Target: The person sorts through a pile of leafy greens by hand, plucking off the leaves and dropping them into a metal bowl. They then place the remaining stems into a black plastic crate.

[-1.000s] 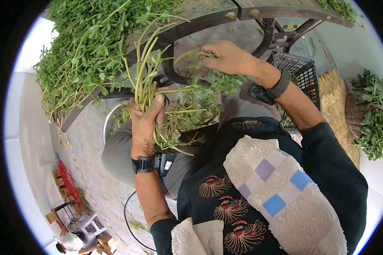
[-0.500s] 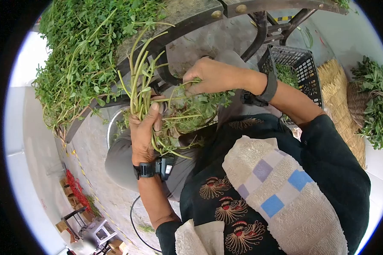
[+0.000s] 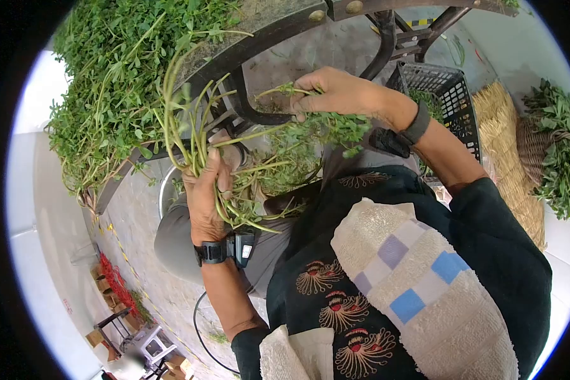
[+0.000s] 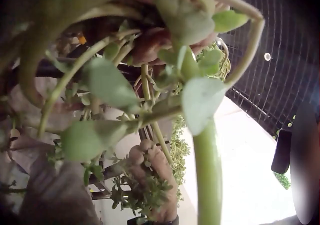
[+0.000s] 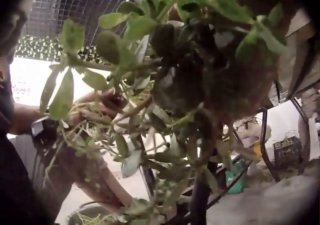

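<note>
In the head view my left hand (image 3: 204,196) grips a bunch of purslane stems (image 3: 196,133), the bare stem ends fanning upward and leafy parts hanging by the wrist. My right hand (image 3: 345,95), up and to the right, pinches purslane sprigs (image 3: 342,130) between thumb and fingers, leaves trailing below it. A gap with a few crossing stems lies between the hands. The left wrist view shows my right hand (image 4: 159,172) behind blurred leaves. Foliage hides most of my fingers in the right wrist view.
A large heap of purslane (image 3: 120,76) covers the table (image 3: 266,38) at the upper left. Part of a metal basin (image 3: 163,187) shows beside my knee. To the right stand a black plastic crate (image 3: 460,104), a straw bundle (image 3: 500,145) and a woven basket (image 3: 531,152) with leafy greens.
My right hand moved in toward the bunch, then back out to the right with sprigs in its fingers. My left hand shifted slightly left, still gripping the bunch, whose stems now spread wider.
</note>
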The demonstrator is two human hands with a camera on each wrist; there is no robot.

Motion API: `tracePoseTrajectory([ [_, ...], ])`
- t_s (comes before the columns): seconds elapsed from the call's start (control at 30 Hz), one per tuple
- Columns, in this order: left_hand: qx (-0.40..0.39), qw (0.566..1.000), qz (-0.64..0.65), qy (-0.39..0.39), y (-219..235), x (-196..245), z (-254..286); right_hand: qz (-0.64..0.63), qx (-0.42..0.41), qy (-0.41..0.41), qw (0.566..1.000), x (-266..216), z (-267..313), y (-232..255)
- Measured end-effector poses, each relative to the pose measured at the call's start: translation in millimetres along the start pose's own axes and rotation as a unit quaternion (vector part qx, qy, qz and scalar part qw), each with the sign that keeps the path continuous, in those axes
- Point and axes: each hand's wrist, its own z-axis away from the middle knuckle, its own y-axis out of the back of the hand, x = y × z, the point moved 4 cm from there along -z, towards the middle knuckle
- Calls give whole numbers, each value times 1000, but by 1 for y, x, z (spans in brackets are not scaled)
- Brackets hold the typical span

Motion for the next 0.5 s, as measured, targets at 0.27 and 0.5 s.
tracePoseTrajectory([
  [0.27, 24, 999, 23, 5, 5, -3, -2, -62, -40, 84, 994, -12, 13, -48],
  [0.5, 15, 999, 34, 5, 2, 1, -1, -34, -110, 2, 993, -3, 7, -82],
])
